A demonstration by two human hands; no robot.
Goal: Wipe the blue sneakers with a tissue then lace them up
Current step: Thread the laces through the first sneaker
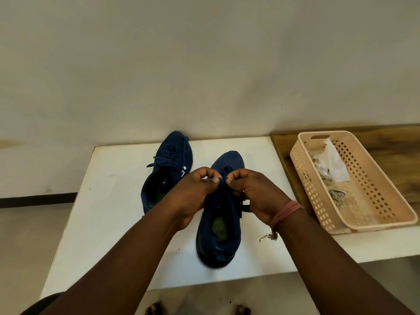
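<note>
Two dark blue sneakers stand on a white table, toes pointing away from me. The left sneaker has its lace tied in a bow across the tongue. The right sneaker lies nearer to me, its green insole showing. Over its tongue, my left hand and my right hand each pinch a strand of the dark lace between thumb and forefinger, fingertips nearly touching. A pink thread band circles my right wrist. White tissue lies in the basket to the right.
A peach plastic basket with perforated walls sits at the right, across the seam between the white table and a wooden-topped one. Crumpled used tissues lie in it. A pale wall stands behind. My toes show under the table's front edge.
</note>
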